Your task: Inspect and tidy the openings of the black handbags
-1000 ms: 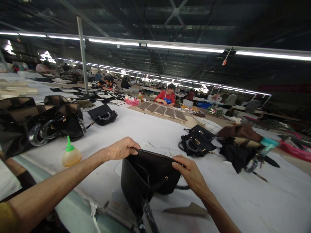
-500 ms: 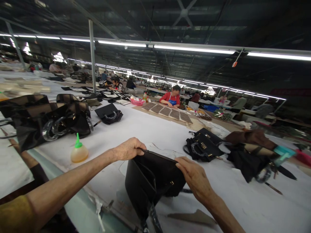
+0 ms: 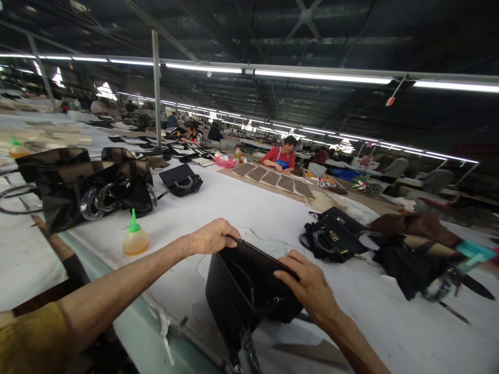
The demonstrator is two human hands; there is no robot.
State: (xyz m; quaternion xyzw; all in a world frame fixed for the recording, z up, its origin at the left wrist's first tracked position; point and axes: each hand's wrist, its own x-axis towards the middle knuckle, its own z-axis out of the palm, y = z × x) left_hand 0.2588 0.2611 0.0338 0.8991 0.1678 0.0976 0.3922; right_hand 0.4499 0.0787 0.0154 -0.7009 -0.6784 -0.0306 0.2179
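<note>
A black handbag (image 3: 249,291) stands upright at the near edge of the white worktable (image 3: 234,202), its mouth turned up toward the person so the inside shows. The left hand (image 3: 213,236) is clenched on the far left corner of the bag's top rim, fingers curled over the edge, which seems to keep the opening from folding shut. The right hand (image 3: 307,288) grasps the opposite, right side of the rim, thumb on top and fingers pressing the panel, so the two holds spread the mouth between them. Left of the left-hand hold, well apart, a small glue bottle with a green nozzle (image 3: 135,240) stands upright, likely kept within reach. Beyond the right-hand hold lies another black handbag with gold fittings (image 3: 331,240), and farther left a heap of glossy black bags (image 3: 93,189).
</note>
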